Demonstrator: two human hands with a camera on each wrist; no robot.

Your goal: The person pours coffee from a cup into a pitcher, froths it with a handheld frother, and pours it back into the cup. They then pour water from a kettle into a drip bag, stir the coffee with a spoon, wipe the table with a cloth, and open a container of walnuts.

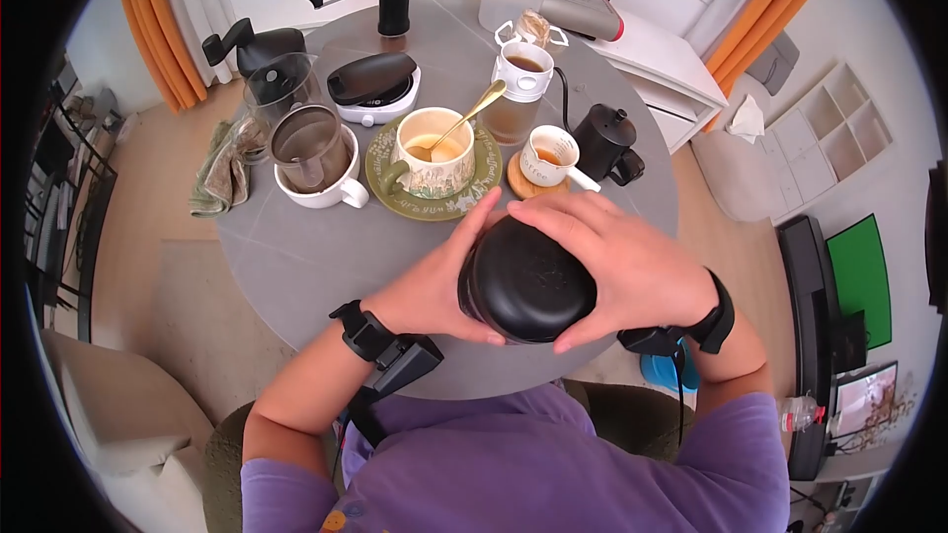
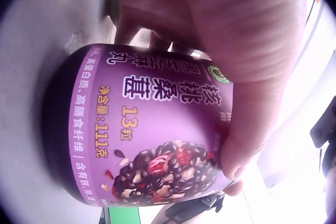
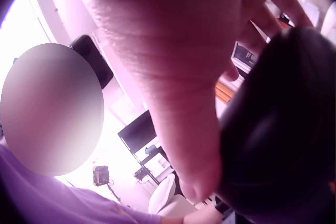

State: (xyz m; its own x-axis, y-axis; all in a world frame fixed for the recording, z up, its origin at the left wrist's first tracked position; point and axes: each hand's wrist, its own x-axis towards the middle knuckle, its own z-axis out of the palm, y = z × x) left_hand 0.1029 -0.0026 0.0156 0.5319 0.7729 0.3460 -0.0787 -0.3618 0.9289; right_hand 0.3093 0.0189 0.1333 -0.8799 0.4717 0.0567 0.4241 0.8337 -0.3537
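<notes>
A jar with a black lid [image 1: 531, 281] is held over the table's near edge, between both hands. The left hand [image 1: 434, 281] grips its left side; in the left wrist view the left hand [image 2: 241, 50] has its thumb on the purple label [image 2: 157, 124], which shows a dark ball and printed characters. The right hand [image 1: 637, 266] curls round the lid from the right; in the right wrist view the right hand [image 3: 178, 77] lies against the black lid [image 3: 283, 129]. The lid's underside is hidden.
On the grey table [image 1: 296, 276] stand a patterned cup [image 1: 434, 173] with a spoon on a green plate [image 1: 390, 192], a white cup [image 1: 546, 163], a black pot [image 1: 604, 138], a bowl-like cup [image 1: 326, 195], a scale [image 1: 370, 111], a hand grinder [image 1: 393, 5] and a cloth [image 1: 225, 173].
</notes>
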